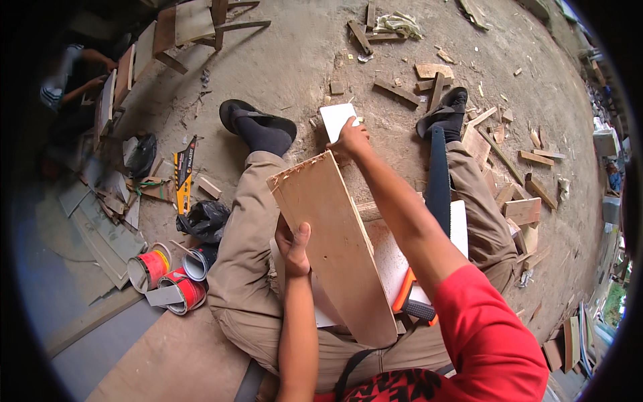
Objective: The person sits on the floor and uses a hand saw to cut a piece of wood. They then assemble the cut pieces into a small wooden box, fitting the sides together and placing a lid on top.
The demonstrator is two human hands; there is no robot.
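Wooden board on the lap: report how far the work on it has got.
Done: the wooden board has a rough cut end with a row of small notches, and offcuts litter the ground. In hand: the left hand grips the board's edge, the right hand reaches to a small white panel. The handsaw lies idle across the right leg. What remains cannot be told.

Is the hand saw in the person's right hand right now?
No, the hand saw lies on the lap; the right hand touches a small white board.
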